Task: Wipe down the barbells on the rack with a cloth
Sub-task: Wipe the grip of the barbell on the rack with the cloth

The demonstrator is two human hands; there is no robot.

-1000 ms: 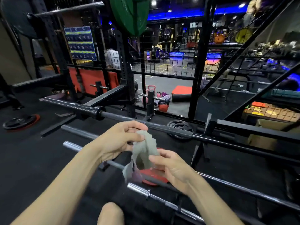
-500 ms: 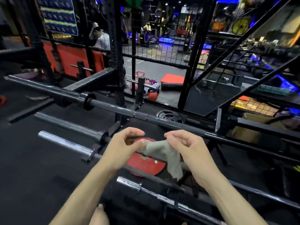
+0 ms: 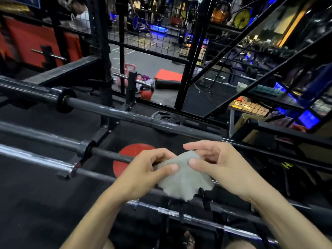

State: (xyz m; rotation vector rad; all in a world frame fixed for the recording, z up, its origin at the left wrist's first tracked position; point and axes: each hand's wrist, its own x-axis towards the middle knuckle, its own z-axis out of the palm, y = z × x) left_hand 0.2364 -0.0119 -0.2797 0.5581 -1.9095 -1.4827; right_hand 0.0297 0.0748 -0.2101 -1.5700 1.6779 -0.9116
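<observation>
Both bare forearms reach forward side by side, the left hand (image 3: 143,174) and right hand (image 3: 218,165) close together, each with thumb and curled fingers in a pinching grip on the cloth (image 3: 185,178) between them.

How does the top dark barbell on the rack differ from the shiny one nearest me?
The top barbell is matte dark grey; the nearest barbell is bright chrome. The top barbell shows a thick black collar in full view; the nearest barbell is partly hidden by both forearms and the cloth. Both lie across the rack, slanting down to the right, and neither is touched by a hand.
</observation>
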